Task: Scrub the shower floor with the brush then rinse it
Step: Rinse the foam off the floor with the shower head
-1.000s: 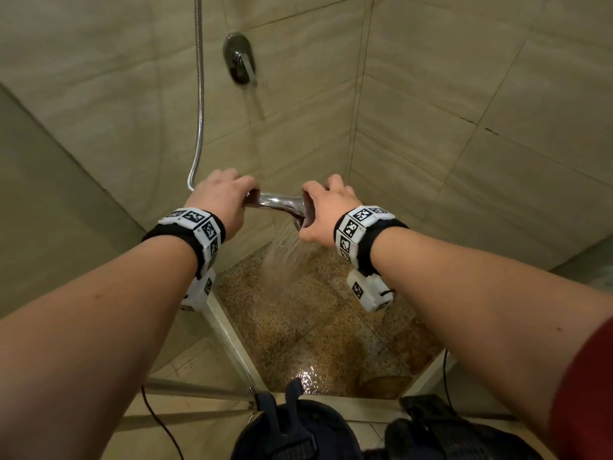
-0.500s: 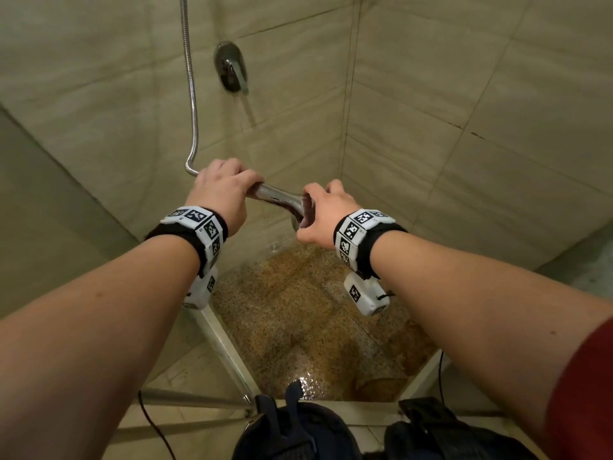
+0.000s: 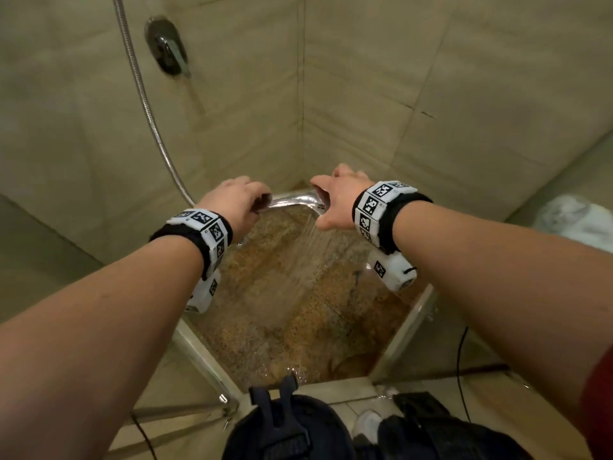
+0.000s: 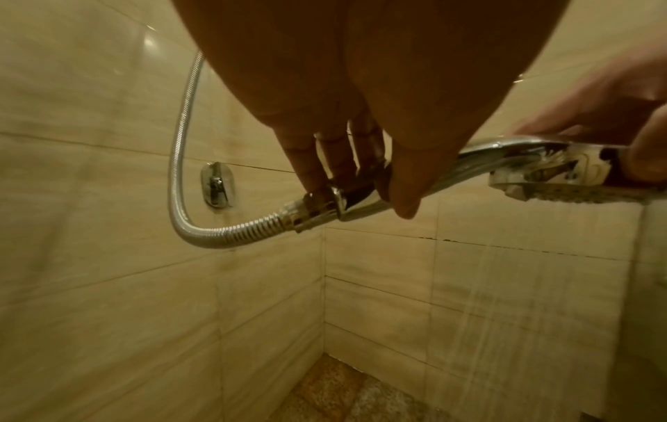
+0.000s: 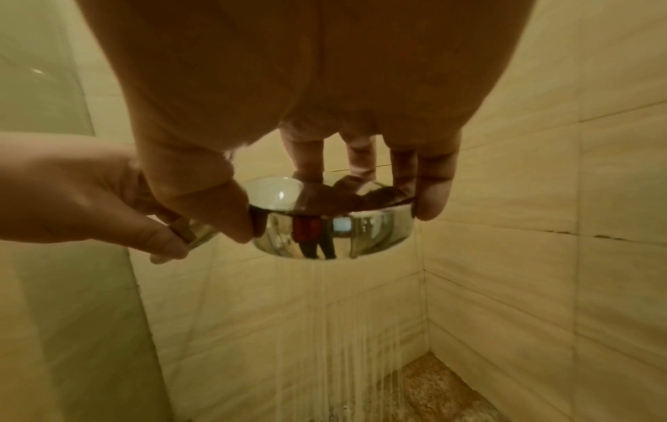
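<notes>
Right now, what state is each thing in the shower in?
Shower head: running, spraying downward.
Left hand: grips the shower head's handle.
Right hand: holds the shower head's rim.
Hose: attached, hanging in a loop.
Shower floor: wet.
Brush: not in view.

Both forearms are bare. The left hand [image 3: 234, 202] has a black wristband [image 3: 194, 235] behind it, ringed by white square blocks printed with black-and-white coded markers; a white camera housing [image 3: 205, 292] with another marker hangs under the wrist. The right hand [image 3: 338, 200] has a matching black band [image 3: 386, 215] with white marker blocks, and a white housing [image 3: 391, 272] below it with what may be a short black cord. A dark red sleeve [image 3: 600, 413] covers the right upper arm.
</notes>
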A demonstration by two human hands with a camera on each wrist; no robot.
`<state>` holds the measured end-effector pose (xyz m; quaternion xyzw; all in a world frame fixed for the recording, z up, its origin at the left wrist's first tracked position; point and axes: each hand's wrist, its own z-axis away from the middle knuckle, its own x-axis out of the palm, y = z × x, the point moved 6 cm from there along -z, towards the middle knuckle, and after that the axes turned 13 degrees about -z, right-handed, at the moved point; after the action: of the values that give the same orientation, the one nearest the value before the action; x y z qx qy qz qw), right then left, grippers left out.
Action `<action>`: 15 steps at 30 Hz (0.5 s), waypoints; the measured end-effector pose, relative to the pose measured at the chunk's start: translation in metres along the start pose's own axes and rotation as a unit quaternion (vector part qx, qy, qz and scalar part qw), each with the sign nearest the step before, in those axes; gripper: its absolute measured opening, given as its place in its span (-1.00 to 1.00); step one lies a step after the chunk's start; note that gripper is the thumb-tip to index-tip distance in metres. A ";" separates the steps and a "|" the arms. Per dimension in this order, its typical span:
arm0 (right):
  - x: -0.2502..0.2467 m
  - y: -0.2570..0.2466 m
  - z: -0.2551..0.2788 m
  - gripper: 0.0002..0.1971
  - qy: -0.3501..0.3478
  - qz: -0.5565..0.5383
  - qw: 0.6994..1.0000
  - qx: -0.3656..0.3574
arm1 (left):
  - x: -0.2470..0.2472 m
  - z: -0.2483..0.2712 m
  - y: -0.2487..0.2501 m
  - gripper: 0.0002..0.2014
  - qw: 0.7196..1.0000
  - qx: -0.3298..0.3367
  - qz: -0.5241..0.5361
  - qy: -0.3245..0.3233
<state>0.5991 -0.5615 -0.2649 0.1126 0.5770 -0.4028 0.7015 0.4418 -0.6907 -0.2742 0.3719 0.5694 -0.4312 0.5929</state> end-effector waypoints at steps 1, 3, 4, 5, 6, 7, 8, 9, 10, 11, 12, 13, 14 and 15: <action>-0.003 0.007 0.002 -0.15 0.002 0.008 1.000 0.005 | 0.002 -0.004 0.008 -0.55 1.000 0.009 0.003 -0.003; -0.010 0.022 0.007 -0.17 0.010 0.024 1.000 0.016 | 0.005 -0.013 0.024 -0.56 1.000 0.024 0.014 -0.005; -0.014 0.028 0.009 -0.18 0.014 0.033 0.999 0.022 | 0.007 -0.017 0.031 -0.57 0.999 0.028 0.019 -0.006; -0.017 0.034 0.011 -0.20 0.017 0.043 0.998 0.030 | 0.008 -0.022 0.039 -0.57 0.999 0.034 0.023 -0.006; -0.022 0.040 0.014 -0.23 0.019 0.052 0.998 0.037 | 0.008 -0.027 0.047 -0.57 0.999 0.039 0.029 -0.005; -0.027 0.045 0.018 -0.25 0.025 0.062 0.997 0.044 | 0.009 -0.031 0.055 -0.58 0.998 0.045 0.037 -0.003; -0.032 0.050 0.021 -0.28 0.032 0.072 0.996 0.049 | 0.010 -0.035 0.063 -0.58 0.998 0.049 0.047 -0.001; -0.037 0.055 0.025 -0.30 0.039 0.083 0.994 0.052 | 0.012 -0.039 0.071 -0.59 0.997 0.053 0.056 0.000; -0.042 0.058 0.028 -0.31 0.046 0.095 0.993 0.052 | 0.013 -0.042 0.078 -0.60 0.997 0.055 0.063 0.002; -0.047 0.062 0.032 -0.32 0.056 0.110 0.991 0.052 | 0.014 -0.045 0.086 -0.61 0.996 0.057 0.067 0.005; -0.051 0.066 0.036 -0.31 0.065 0.126 0.988 0.054 | 0.015 -0.049 0.094 -0.62 0.996 0.061 0.070 0.008; -0.055 0.069 0.040 -0.30 0.073 0.141 0.986 0.055 | 0.016 -0.052 0.102 -0.62 0.995 0.066 0.074 0.010; -0.057 0.073 0.043 -0.30 0.079 0.152 0.984 0.057 | 0.018 -0.054 0.109 -0.62 0.994 0.072 0.078 0.011; -0.060 0.077 0.047 -0.29 0.084 0.158 0.982 0.060 | 0.018 -0.057 0.116 -0.62 0.993 0.079 0.082 0.012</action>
<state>0.6852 -0.5147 -0.2204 0.2777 0.5835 -0.3095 0.6976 0.5297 -0.5982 -0.3026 0.4686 0.5082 -0.4201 0.5880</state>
